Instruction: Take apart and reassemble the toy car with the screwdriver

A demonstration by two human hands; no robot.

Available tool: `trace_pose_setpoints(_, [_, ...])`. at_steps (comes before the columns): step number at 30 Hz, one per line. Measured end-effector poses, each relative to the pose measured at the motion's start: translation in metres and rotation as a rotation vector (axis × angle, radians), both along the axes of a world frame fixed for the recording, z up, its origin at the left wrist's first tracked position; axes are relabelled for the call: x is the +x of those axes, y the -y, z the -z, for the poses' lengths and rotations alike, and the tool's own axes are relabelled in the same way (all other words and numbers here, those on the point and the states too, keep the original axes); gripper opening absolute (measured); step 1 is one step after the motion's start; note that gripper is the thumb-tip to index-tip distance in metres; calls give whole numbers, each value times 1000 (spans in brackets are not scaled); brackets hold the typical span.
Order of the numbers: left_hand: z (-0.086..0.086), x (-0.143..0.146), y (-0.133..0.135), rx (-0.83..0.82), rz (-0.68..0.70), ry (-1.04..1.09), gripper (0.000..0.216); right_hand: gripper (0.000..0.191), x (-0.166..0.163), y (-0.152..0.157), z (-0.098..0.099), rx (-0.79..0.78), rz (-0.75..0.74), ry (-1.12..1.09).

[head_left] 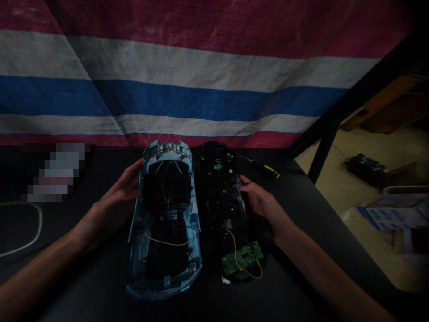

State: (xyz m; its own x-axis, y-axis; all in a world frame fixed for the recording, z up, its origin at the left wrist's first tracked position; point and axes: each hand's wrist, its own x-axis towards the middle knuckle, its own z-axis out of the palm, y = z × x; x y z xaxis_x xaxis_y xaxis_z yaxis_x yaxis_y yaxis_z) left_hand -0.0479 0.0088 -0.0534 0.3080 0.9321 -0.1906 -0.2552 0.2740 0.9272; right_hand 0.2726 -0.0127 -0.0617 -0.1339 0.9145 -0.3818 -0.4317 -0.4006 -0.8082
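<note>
A blue toy car body shell (pixel 196 232) lies upside down, its hollow inside with thin red, green and white wires facing up. My left hand (pixel 122 192) grips its left side, with some fingertips hidden behind the rim. Close beside it on the right is the black toy car chassis (pixel 214 190), inner side up with screw posts showing. The fingers of my right hand (pixel 263 201) hold the chassis by its right edge. At its near end sits a green circuit board (pixel 241 258) with a yellow wire (pixel 235 250) looping over it.
A black and yellow screwdriver (pixel 268 170) lies beyond my right hand on the dark table (pixel 301 214). At left are a white cable (pixel 40 219) and a blurred-out object (pixel 58 172). A striped sheet (pixel 187 103) hangs behind; a black object (pixel 365 169) rests on the floor.
</note>
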Motion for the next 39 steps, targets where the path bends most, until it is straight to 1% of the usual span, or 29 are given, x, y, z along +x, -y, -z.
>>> trace_pose_setpoints(3, [6, -4, -1, 19, 1, 47, 72, 28, -1, 0, 0, -27, 18, -16])
trace_pose_setpoints(6, [17, -10, -5, 11, 6, 82, 66, 32, -1, 0, 1, -65, 47, -32])
trace_pose_setpoints(9, [25, -16, -8, -24, 16, 98, 75, 39, 0, -1, 0, -89, 72, -49])
trace_pose_setpoints(11, [26, -16, -7, -41, 21, 116, 76, 44, 1, -1, -1, -98, 110, -65])
trace_pose_setpoints(13, [25, -15, -6, -32, 22, 144, 77, 42, 4, -1, -4, -121, 162, -94])
trace_pose_setpoints(15, [22, -13, -4, -30, 23, 158, 77, 31, 6, -1, -8, -157, 192, -120])
trace_pose_setpoints(16, [21, -12, -4, -30, 23, 162, 76, 27, 7, 0, -10, -163, 185, -129])
trace_pose_setpoints(17, [20, -12, -4, -30, 23, 162, 76, 27, 8, 0, -11, -156, 162, -135])
trace_pose_setpoints(18, [20, -12, -4, -26, 25, 163, 75, 32, 9, 1, -13, -139, 127, -136])
trace_pose_setpoints(21, [19, -12, -5, -13, 44, 167, 74, 55, 12, 2, -13, -48, -23, -109])
trace_pose_setpoints(23, [19, -13, -5, -8, 58, 178, 73, 61, 13, 4, -11, 2, -88, -89])
trace_pose_setpoints(25, [19, -13, -4, -2, 61, 187, 73, 67, 12, 7, -11, 22, -121, -101])
trace_pose_setpoints(28, [19, -12, -3, 1, 57, 182, 72, 71, 6, 14, -14, 5, -141, -173])
trace_pose_setpoints(33, [22, -13, -6, 13, 72, 202, 77, 72, -11, 29, -24, -68, -99, -306])
trace_pose_setpoints(36, [21, -12, -6, 5, 66, 201, 76, 78, -16, 32, -28, -125, -81, -314])
trace_pose_setpoints(39, [17, -11, -4, -1, 67, 188, 77, 83, -18, 34, -30, -159, -78, -270])
